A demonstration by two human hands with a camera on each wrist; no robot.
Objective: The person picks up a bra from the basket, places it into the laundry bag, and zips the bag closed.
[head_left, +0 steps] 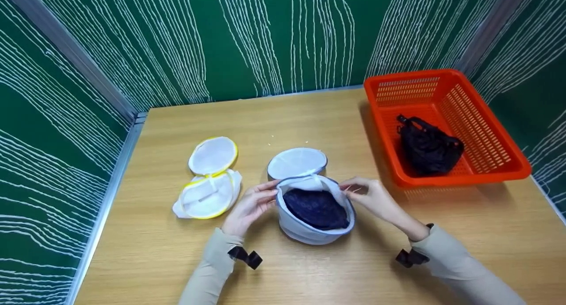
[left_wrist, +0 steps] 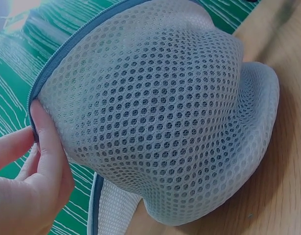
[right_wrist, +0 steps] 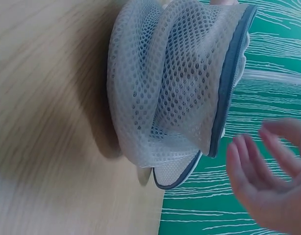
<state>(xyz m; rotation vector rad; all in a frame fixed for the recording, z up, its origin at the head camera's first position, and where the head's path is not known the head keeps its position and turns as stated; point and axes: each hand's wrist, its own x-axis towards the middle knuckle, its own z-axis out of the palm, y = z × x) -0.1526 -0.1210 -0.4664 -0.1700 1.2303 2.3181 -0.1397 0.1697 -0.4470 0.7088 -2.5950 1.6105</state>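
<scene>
Left hand [head_left: 250, 207] of mine is pinching the mesh bag [head_left: 307, 235]; right hand [head_left: 373, 200], fingers apart, is just beside its opposite side. Bag's on the desk [head_left: 309, 278] between them, left's nearer.

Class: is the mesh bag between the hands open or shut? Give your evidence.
Open. In the head view, the bag's lid is folded back, and dark cloth shows inside.

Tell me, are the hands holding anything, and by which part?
The left hand pinches the grey-rimmed bag by its rim, on the left side. The right hand is near the rim, holding nothing.
</scene>
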